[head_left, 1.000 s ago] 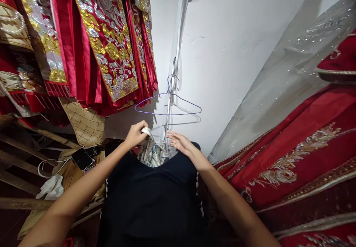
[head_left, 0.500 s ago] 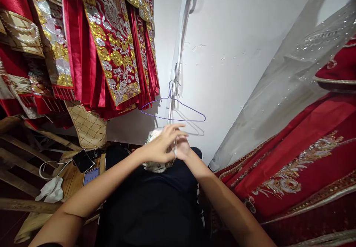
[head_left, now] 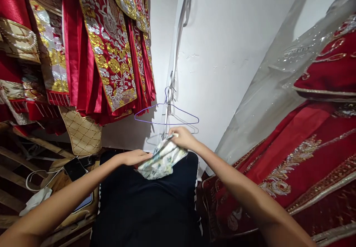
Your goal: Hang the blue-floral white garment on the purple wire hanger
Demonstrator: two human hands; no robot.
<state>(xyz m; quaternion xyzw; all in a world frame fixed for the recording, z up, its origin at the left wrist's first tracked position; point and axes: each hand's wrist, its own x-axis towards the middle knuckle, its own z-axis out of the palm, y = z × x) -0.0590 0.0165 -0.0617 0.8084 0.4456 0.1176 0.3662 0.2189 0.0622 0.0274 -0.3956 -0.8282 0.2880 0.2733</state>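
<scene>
A small folded cloth (head_left: 162, 160) with a pale floral print lies on top of a black garment (head_left: 147, 202) spread in front of me. My right hand (head_left: 182, 137) is closed on the cloth's far upper corner. My left hand (head_left: 132, 157) lies flat with fingers stretched out, pressing the cloth's near left edge. A thin purple wire hanger (head_left: 167, 113) hangs from a strap on the white wall just above my hands.
Red garments with gold and silver embroidery (head_left: 108, 43) hang at the upper left. More red embroidered fabric under clear plastic (head_left: 306, 139) fills the right. A phone (head_left: 73, 169), white cable and tissue lie on a wooden surface at the lower left.
My hands were bunched together around the cloth; now they have spread apart, the left flat on its near edge and the right pulling its far corner, so the cloth lies flatter.
</scene>
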